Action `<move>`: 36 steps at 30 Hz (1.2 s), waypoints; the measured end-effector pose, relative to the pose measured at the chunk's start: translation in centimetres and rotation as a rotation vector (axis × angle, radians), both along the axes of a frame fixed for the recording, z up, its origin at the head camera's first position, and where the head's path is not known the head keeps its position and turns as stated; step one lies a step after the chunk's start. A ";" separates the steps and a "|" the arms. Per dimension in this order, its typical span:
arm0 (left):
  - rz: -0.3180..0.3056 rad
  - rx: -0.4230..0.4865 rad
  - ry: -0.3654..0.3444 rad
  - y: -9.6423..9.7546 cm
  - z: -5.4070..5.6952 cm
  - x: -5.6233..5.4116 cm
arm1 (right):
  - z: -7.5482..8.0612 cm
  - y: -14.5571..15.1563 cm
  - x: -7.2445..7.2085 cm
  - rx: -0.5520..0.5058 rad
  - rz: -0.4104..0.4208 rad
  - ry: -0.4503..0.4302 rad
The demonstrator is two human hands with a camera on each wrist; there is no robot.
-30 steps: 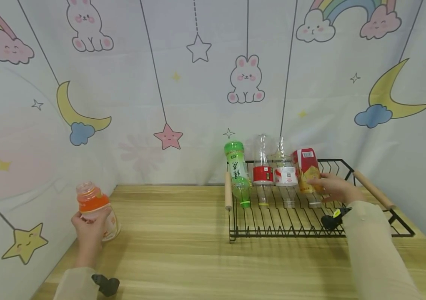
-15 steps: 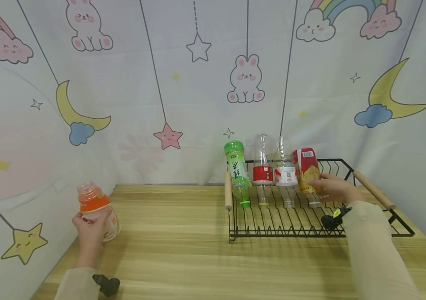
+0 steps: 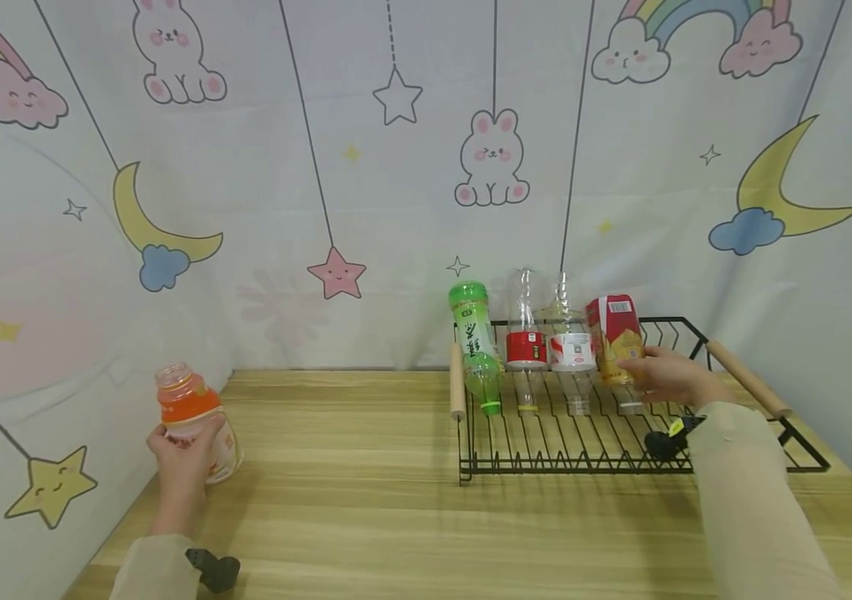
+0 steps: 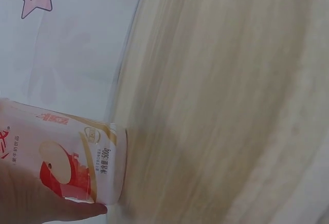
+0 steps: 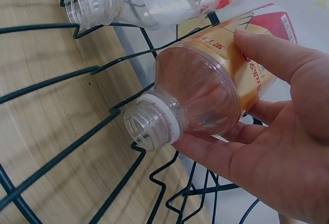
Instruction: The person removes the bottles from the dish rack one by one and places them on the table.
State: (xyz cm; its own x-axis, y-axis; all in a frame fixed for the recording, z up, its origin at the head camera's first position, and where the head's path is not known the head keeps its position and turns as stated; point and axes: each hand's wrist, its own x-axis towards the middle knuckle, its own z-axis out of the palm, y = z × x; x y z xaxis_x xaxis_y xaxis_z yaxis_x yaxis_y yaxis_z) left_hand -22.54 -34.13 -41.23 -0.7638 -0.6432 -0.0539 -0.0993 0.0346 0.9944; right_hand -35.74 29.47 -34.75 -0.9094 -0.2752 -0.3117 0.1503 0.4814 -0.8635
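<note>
In the head view, the left hand (image 3: pixel 184 454) has its fingers wrapped around a peach-labelled, orange-shouldered clear plastic bottle (image 3: pixel 193 412); its neck rises beyond the fingers, mouth upward, the long axis leaning leftward. The right hand (image 3: pixel 674 377) grips a red-and-gold-labelled clear plastic bottle (image 3: pixel 616 337) in a black wire rack (image 3: pixel 568 471) on the wood-grain desk (image 3: pixel 336 517). This bottle's long axis slopes, base up and away, neck down toward the person.

The left wrist view shows the label's red apple above the visible finger and the base pointing toward the desk; the neck is out of frame.

The right wrist view alone reveals the bottle's uncapped mouth and white neck ring, pointing away from the palm, with thumb and fingers on opposite sides.
</note>
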 end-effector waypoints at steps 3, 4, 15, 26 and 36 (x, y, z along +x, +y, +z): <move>-0.015 0.005 0.003 -0.1 -0.2 0.1 | 0.1 0.2 0.1 -0.016 0.009 0.009; -0.021 0.005 0.005 -0.2 -0.2 0.1 | 0.2 0.3 0.2 -0.018 0.006 0.012; -0.060 -0.059 -0.050 -0.9 1.1 1.1 | 2.4 0.6 0.5 0.039 0.016 0.070; -0.050 -0.211 -0.025 -0.6 4.4 1.9 | 5.2 0.4 1.4 0.060 0.027 0.181; -0.077 -0.291 0.043 0.9 8.1 2.6 | 8.2 -0.9 3.4 0.091 0.048 0.256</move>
